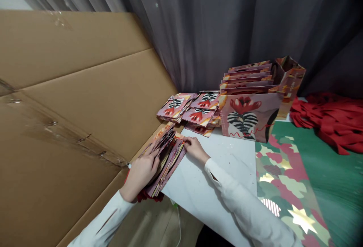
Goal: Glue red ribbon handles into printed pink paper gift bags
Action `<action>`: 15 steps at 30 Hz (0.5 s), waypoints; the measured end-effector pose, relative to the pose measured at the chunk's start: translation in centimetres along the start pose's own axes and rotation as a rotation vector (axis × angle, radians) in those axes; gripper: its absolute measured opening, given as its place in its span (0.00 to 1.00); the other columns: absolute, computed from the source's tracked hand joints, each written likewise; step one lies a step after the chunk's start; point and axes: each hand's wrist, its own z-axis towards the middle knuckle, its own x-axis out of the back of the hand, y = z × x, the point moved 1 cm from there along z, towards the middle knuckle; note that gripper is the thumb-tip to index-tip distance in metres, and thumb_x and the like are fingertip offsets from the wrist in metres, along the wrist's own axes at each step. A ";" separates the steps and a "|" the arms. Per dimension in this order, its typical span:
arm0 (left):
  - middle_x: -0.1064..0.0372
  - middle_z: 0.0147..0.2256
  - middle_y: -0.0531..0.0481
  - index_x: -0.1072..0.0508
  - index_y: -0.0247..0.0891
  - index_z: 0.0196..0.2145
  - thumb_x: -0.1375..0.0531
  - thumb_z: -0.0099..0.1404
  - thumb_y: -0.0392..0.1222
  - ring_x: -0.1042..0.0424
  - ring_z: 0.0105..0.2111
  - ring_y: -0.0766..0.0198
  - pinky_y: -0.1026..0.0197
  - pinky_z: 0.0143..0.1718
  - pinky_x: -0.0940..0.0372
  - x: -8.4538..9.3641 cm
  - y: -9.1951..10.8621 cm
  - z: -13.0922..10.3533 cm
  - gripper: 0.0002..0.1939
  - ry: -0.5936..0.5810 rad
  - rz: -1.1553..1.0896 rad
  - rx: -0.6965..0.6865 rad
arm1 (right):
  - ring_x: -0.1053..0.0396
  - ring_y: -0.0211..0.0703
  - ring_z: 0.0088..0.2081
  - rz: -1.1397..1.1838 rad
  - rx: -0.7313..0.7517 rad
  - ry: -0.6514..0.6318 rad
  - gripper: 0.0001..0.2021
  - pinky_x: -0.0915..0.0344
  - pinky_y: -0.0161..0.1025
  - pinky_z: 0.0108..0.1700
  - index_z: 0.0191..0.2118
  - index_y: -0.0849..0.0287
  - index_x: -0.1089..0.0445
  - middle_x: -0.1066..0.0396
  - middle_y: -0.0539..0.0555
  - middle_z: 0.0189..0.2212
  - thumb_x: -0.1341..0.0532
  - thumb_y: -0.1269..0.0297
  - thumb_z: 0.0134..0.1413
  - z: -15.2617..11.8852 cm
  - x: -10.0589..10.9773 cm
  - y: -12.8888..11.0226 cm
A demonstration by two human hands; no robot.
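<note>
Folded printed paper bags: 1 fanned bundle, white tabletop's left edge. Left hand: clamped on bundle. Right hand: at bundle's far end, pinch unclear. Risk: loosened grip could spill bags over edge.

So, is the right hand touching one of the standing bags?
No, the right hand is at the folded bags beside the left hand, apart from the standing bags.

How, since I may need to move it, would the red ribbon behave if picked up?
The red ribbon is likely floppy, since its strips fold and sag over one another. It is probably light, as the strips look thin. Strips may trail, because the heap spreads onto the green surface.
</note>
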 end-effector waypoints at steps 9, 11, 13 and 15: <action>0.40 0.62 0.46 0.27 0.40 0.52 0.57 0.69 0.41 0.23 0.41 0.57 0.57 0.45 0.30 -0.1 0.1 -0.1 0.23 -0.061 0.015 0.032 | 0.34 0.45 0.43 -0.078 0.011 0.040 0.18 0.41 0.40 0.54 0.43 0.55 0.23 0.31 0.53 0.38 0.43 0.77 0.47 -0.5 0.0 -1.1; 0.39 0.61 0.45 0.27 0.40 0.52 0.57 0.69 0.41 0.22 0.40 0.57 0.57 0.44 0.30 -0.2 0.2 -0.1 0.22 -0.067 0.013 0.035 | 0.35 0.45 0.43 -0.088 0.007 0.051 0.15 0.40 0.40 0.53 0.41 0.56 0.24 0.31 0.53 0.36 0.42 0.74 0.49 -0.5 0.0 -1.3; 0.36 0.59 0.44 0.27 0.40 0.52 0.56 0.69 0.41 0.22 0.39 0.57 0.57 0.43 0.30 -0.3 0.2 -0.2 0.22 -0.077 0.014 0.035 | 0.35 0.46 0.44 -0.103 -0.007 0.065 0.08 0.40 0.40 0.52 0.36 0.57 0.24 0.32 0.53 0.34 0.40 0.68 0.50 -0.6 -0.2 -1.5; 0.36 0.59 0.44 0.28 0.40 0.52 0.57 0.69 0.41 0.22 0.38 0.57 0.57 0.42 0.29 -0.3 0.1 -0.4 0.22 -0.085 0.014 0.032 | 0.35 0.47 0.44 -0.121 -0.031 0.081 0.06 0.39 0.40 0.50 0.33 0.58 0.26 0.33 0.54 0.35 0.38 0.62 0.50 -0.8 -0.5 -1.7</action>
